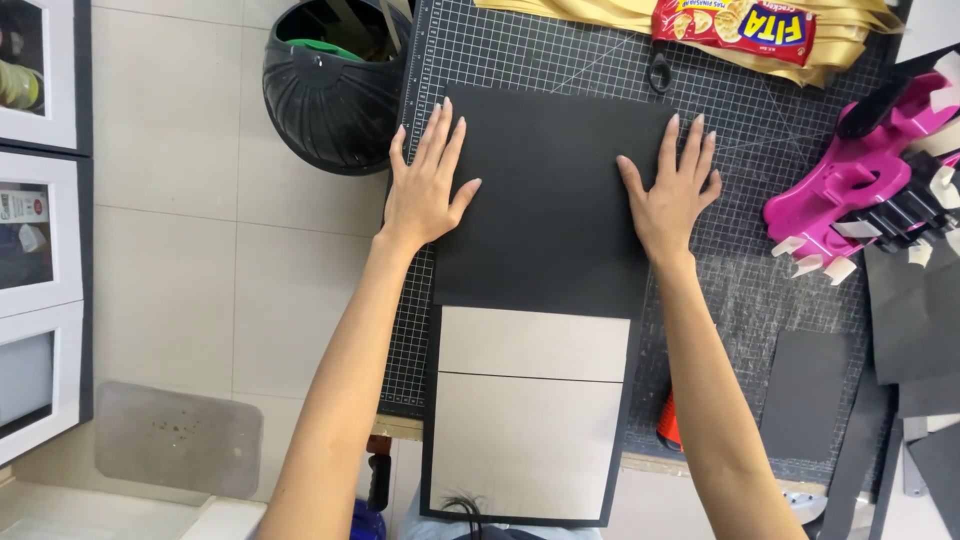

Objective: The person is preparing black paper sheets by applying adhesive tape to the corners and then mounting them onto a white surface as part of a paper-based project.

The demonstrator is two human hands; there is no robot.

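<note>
Gridded cutting mat point(780, 140) bears one black sheet point(555, 210), two hands point(428, 190) point(672, 195) pressing flat, open.

Your left hand point(428, 185) and right hand point(672, 190) press flat, fingers spread, on the black sheet point(555, 200) folded over grey boards point(530, 400) on the cutting mat point(760, 130).
</note>
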